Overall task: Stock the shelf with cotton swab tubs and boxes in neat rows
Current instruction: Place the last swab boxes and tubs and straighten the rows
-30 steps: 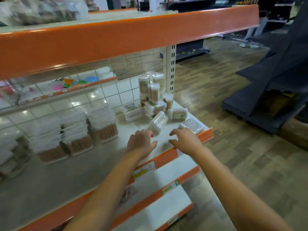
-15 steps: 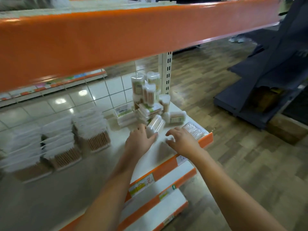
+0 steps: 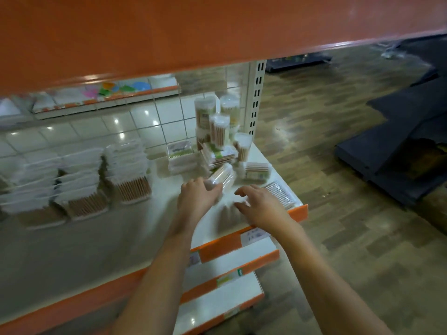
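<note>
The orange-fronted upper shelf [image 3: 169, 32] fills the top of the view, and below it runs the white shelf [image 3: 72, 250] with its orange front lip, carrying all the stock. Toward the left of this shelf stand three stacks of flat swab boxes [image 3: 128, 172], side by side in a row (blurred, though the wooden sticks show through the clear fronts).

At the right end, against the slotted upright post [image 3: 256, 100], is a loose cluster of round cotton swab tubs [image 3: 219, 128], some upright and stacked, with a small pile of flat packs [image 3: 219, 154] leaning in front of them and another flat box [image 3: 180, 153] just to the left. One tub [image 3: 256, 170] lies on its side near the shelf's end, and a flat clear pack [image 3: 280, 193] lies at the front right corner.

The left hand [image 3: 197, 197] has its grip closed around the near end of a tipped-over tub [image 3: 222, 175], which lies on its side pointing toward the cluster. The right hand [image 3: 262, 205] hovers just beside it with fingers spread and lightly curled, its grip open and holding nothing; whether the fingertips touch the shelf cannot be told through the blur.
</note>
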### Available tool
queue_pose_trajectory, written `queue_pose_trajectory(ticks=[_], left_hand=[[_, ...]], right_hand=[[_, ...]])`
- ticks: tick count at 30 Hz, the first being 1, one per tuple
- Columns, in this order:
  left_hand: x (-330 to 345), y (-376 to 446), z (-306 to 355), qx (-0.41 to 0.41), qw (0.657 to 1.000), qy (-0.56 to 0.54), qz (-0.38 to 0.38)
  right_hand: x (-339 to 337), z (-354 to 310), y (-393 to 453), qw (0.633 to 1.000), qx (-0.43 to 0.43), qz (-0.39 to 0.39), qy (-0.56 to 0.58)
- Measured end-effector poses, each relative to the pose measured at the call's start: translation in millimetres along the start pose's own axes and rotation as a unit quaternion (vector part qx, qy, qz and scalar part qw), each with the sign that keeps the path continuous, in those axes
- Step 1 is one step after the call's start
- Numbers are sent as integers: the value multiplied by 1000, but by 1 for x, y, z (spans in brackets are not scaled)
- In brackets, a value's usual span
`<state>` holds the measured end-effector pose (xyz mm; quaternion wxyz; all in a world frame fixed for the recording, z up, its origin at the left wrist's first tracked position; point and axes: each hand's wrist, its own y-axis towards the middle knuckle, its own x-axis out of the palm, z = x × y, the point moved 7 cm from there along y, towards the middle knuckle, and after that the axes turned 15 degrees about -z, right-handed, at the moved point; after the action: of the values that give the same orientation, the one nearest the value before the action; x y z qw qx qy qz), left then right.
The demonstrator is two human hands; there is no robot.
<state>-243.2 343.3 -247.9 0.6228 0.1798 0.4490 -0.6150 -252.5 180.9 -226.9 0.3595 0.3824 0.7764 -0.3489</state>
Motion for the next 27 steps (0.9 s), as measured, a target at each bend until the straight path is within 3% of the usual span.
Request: queue_pose_trajectory(ticks=[4, 10, 15, 27], left_hand=[[-1, -10, 2, -15, 996, -85, 6], [-21, -29, 8, 49, 989, -137, 39], [-33, -42, 10, 80, 983, -157, 53], [-45, -69, -20, -14, 982, -179, 54]], right_hand=[[-14, 6, 3, 999, -29, -9, 24], [-24, 6, 5, 995, -91, 6, 48], [-19, 2, 8, 992, -121, -25, 39], [-7, -18, 9, 981, -178, -70, 38]])
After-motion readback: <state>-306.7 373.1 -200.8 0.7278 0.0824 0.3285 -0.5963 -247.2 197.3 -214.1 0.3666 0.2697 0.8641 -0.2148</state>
